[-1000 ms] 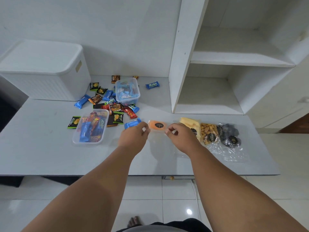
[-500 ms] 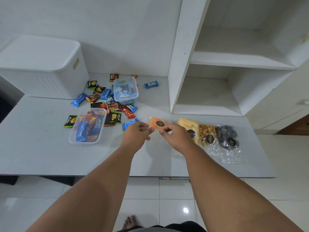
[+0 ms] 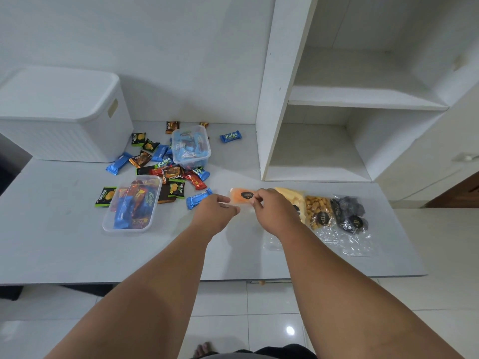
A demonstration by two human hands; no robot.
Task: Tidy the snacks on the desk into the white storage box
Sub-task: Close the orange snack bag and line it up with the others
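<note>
Two hands meet at one orange snack bag (image 3: 242,195) on the desk (image 3: 51,242). The right hand (image 3: 272,212) is curled and pinches the bag's near edge. The left hand (image 3: 215,213) reaches in at the same edge, just beside the right one. I cannot tell if it holds the plastic or only touches it. The bag lies just past both hands, and the orange part that shows runs sideways from one hand to the other. The rest is hidden under the right hand. The white storage box (image 3: 59,125) sits well off to the left of the left hand and farther back, with its lid (image 3: 57,92) on. So the bag must go left, and the left hand is nearer the box — the lid likely has to come off first. Three more clear snack bags (image 3: 317,208) lie just right of the right hand.
</note>
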